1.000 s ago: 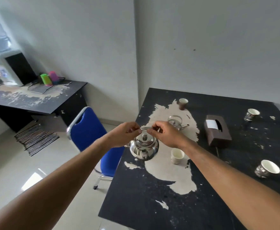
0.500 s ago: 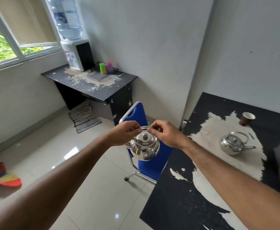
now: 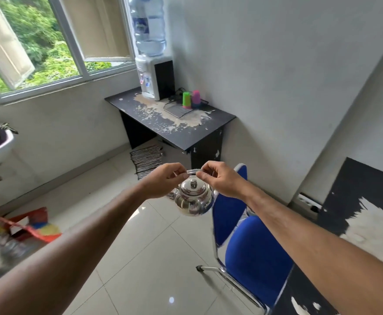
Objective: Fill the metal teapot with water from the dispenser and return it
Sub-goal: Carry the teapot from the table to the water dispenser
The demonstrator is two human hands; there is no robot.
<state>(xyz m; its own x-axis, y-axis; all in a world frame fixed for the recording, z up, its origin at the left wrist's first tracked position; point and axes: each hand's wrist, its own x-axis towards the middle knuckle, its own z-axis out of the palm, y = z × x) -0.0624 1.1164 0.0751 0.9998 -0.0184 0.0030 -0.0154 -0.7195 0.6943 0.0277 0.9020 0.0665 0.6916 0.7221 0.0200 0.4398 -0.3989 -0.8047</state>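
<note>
The metal teapot (image 3: 194, 198) hangs in mid-air above the floor, well short of the dispenser (image 3: 155, 78) that stands on the far table (image 3: 181, 130). The left hand (image 3: 163, 180) and right hand (image 3: 222, 179) each pinch its thin wire handle from opposite ends, a narrow grip. Empty, it likely carries light; its polished steel looks slippery (and it would swing from that bail). Filled, a full-fisted hold at the handle's top would suit better.
</note>
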